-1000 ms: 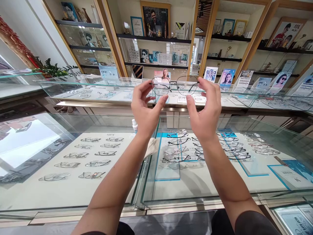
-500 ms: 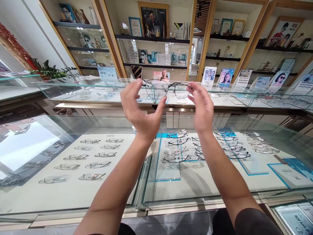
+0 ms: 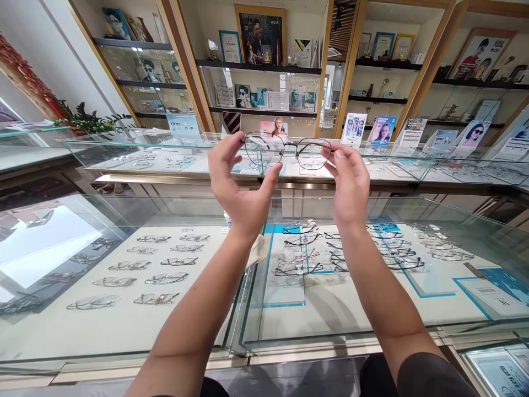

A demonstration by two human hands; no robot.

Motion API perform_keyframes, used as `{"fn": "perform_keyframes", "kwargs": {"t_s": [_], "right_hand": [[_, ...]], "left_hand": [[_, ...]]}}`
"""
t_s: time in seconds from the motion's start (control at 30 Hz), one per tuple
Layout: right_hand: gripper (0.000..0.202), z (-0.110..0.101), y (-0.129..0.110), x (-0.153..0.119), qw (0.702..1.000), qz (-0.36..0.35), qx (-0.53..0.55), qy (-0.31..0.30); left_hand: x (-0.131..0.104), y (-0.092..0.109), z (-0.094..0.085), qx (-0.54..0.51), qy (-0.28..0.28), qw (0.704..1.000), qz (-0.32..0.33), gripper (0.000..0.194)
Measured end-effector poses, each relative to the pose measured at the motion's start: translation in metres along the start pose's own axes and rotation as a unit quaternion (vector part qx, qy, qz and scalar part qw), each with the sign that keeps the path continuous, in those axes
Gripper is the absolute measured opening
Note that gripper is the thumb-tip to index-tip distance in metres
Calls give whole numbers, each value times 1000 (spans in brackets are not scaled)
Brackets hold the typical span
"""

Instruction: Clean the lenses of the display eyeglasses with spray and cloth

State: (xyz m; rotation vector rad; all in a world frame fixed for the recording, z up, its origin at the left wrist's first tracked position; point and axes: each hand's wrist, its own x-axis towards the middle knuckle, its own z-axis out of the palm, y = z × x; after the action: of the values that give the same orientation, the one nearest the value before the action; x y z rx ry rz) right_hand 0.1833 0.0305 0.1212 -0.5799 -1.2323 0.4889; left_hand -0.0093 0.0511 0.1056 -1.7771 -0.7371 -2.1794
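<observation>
A pair of thin, dark-rimmed eyeglasses (image 3: 290,144) is held up in front of me, above the glass display cases. My left hand (image 3: 239,176) grips the glasses at their left end, thumb raised beneath the left lens. At the right end, my right hand (image 3: 350,179) pinches the glasses by the hinge area between thumb and fingers. Both lenses face me, and the folded or backward-reaching temples show only partly through them.
Below my arms, a glass case (image 3: 339,325) holds rows of eyeglass frames (image 3: 298,269). More frames (image 3: 166,277) lie in the left case. Farther off stand another glass counter (image 3: 198,168), advertising cards (image 3: 382,130) and wall shelves (image 3: 260,64).
My right hand has moved slightly right, and the glasses have turned so both lenses look wider and face me more squarely. My left hand has shifted a little right.
</observation>
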Motion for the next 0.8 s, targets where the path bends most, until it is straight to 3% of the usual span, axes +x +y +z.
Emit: {"fn": "perform_keyframes", "kwargs": {"t_s": [0.27,0.4,0.6,0.8], "right_hand": [[23,3,-15,-7,998,-42,-28,25],[28,3,-20,-9,998,-41,-47,12],[41,5,-28,-13,996,8,-65,-58],[45,6,-30,-13,995,-12,-65,-80]], "left_hand": [[0,-26,8,-69,-39,996,-32,76],[-2,-25,9,-72,-44,996,-29,74],[-3,-17,11,-42,-62,996,-46,78],[-2,-15,11,-27,-71,996,-47,79]]}}
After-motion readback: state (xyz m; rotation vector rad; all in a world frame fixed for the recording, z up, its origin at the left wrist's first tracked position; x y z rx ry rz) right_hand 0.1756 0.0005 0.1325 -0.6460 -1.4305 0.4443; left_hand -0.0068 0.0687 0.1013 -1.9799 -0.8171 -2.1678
